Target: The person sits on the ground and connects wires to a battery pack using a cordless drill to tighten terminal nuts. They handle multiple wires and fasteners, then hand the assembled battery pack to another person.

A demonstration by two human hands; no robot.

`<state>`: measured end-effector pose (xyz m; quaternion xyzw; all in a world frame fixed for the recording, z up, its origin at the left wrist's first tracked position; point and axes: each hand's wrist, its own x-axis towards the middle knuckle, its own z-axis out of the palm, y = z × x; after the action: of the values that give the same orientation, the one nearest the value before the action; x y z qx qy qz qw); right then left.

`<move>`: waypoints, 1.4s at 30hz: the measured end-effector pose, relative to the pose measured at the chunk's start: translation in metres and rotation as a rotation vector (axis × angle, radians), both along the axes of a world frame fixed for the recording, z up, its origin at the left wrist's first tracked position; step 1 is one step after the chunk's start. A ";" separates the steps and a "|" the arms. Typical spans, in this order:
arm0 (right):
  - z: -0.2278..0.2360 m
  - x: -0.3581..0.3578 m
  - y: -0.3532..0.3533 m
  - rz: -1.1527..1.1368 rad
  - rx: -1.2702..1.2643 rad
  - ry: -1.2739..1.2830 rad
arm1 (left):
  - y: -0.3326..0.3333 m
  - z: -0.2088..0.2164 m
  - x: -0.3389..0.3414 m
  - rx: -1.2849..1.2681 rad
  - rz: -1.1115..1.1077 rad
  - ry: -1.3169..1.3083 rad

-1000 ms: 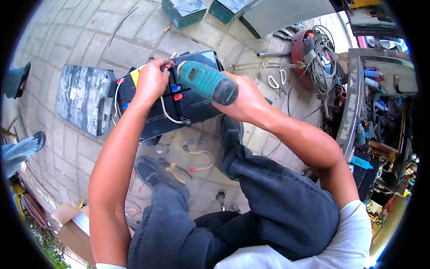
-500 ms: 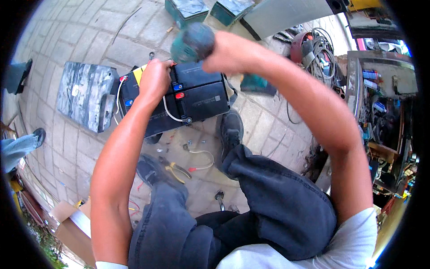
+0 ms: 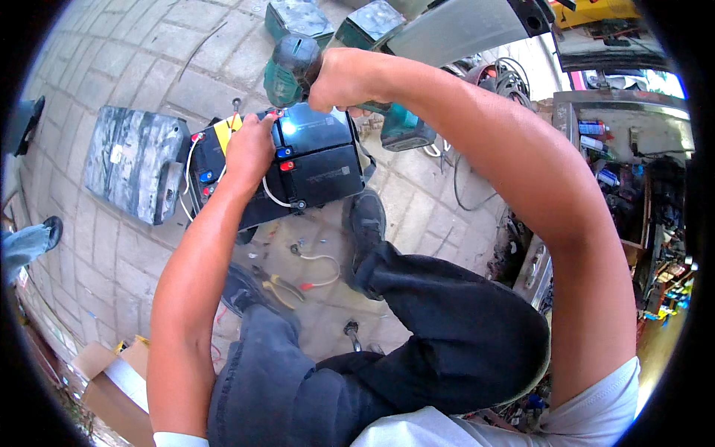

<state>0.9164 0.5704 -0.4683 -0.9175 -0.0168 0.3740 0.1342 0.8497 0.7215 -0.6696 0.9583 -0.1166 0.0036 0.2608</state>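
Observation:
My right hand (image 3: 344, 80) is wrapped round the grip of a teal and black cordless drill (image 3: 285, 74), its battery base showing below my wrist. The drill is held over the far edge of a pack of black batteries (image 3: 328, 176), and its lamp throws a bright spot on one of them. My left hand (image 3: 250, 153) has its fingers pinched together at a red terminal on that same edge; what they hold is hidden. Blue and red terminals and white cables (image 3: 272, 190) show on the pack. A yellow label (image 3: 223, 134) lies beside my left hand.
A scuffed grey cover (image 3: 134, 162) lies left of the pack. Between my feet are yellow-handled pliers (image 3: 284, 289) and a loose white cable (image 3: 328, 259). Two teal-sided boxes (image 3: 298, 22) stand at the far side. Shelves of tools and cans (image 3: 607, 175) line the right; a cardboard box (image 3: 112, 402) sits lower left.
The drill has shifted slightly left in the picture and stands steadier, with its lamp now lighting the battery. My left hand stays at the terminal. The whole view has shifted slightly.

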 end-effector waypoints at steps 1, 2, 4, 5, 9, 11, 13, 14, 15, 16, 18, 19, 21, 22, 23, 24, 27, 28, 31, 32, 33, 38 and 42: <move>-0.002 -0.001 0.001 -0.005 0.009 0.003 | 0.001 0.000 0.000 0.007 -0.002 0.000; -0.002 -0.002 0.000 -0.003 0.041 0.004 | 0.000 0.000 -0.001 0.008 0.004 0.010; -0.005 -0.003 0.000 -0.028 0.055 0.013 | -0.004 0.000 -0.004 0.009 0.012 0.030; -0.006 -0.004 0.000 -0.042 0.061 0.018 | -0.004 0.001 -0.003 0.020 0.006 0.031; -0.005 -0.006 -0.001 -0.059 0.048 0.008 | -0.005 0.001 -0.003 0.033 -0.009 0.033; -0.006 -0.007 -0.001 -0.064 0.038 0.015 | -0.005 0.001 -0.003 0.024 -0.012 0.028; -0.003 -0.009 0.001 -0.087 0.037 0.015 | -0.005 0.001 -0.003 0.016 -0.014 0.019; -0.002 -0.010 0.002 -0.098 0.037 0.016 | -0.005 0.001 -0.004 0.021 -0.012 0.022; -0.003 -0.010 0.002 -0.094 0.035 0.017 | -0.004 0.001 -0.003 0.026 -0.010 0.025; -0.004 -0.010 0.003 -0.091 0.032 0.019 | -0.005 0.002 -0.004 0.029 -0.011 0.028; -0.008 -0.010 0.002 -0.103 0.038 0.025 | -0.006 0.004 -0.004 0.036 -0.004 0.042; -0.009 -0.009 0.003 -0.114 0.048 0.029 | -0.006 0.004 -0.003 0.040 0.001 0.049; -0.010 -0.009 0.002 -0.130 0.063 0.033 | -0.007 0.006 -0.004 0.035 0.001 0.055; -0.008 -0.011 0.003 -0.133 0.070 0.034 | -0.006 0.005 -0.004 0.034 0.002 0.059; -0.007 -0.012 0.003 -0.135 0.076 0.036 | -0.006 0.005 -0.004 0.031 0.001 0.051; -0.008 -0.011 0.003 -0.141 0.082 0.039 | -0.005 0.004 -0.004 0.028 -0.001 0.042; -0.009 -0.010 0.000 -0.173 0.095 0.050 | -0.008 0.005 -0.004 0.019 0.003 0.052; -0.008 -0.010 0.000 -0.189 0.111 0.061 | -0.007 0.006 -0.005 0.022 0.008 0.064; -0.010 -0.008 0.001 -0.215 0.103 0.073 | -0.006 0.005 -0.003 0.029 -0.005 0.063; -0.011 -0.007 0.001 -0.221 0.091 0.074 | -0.007 0.006 -0.003 0.032 -0.006 0.071; -0.011 -0.004 0.000 -0.188 0.074 0.067 | -0.007 0.007 -0.004 0.035 -0.006 0.080; -0.006 0.000 0.000 -0.047 0.071 0.020 | -0.006 0.016 -0.015 -0.059 0.012 0.094; -0.009 -0.006 -0.016 0.086 0.056 -0.136 | -0.005 0.040 -0.043 -0.099 -0.090 -0.231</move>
<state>0.9108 0.5548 -0.4778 -0.9350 -0.0759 0.3158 0.1423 0.8064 0.7165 -0.6298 0.9313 -0.1883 0.1079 0.2927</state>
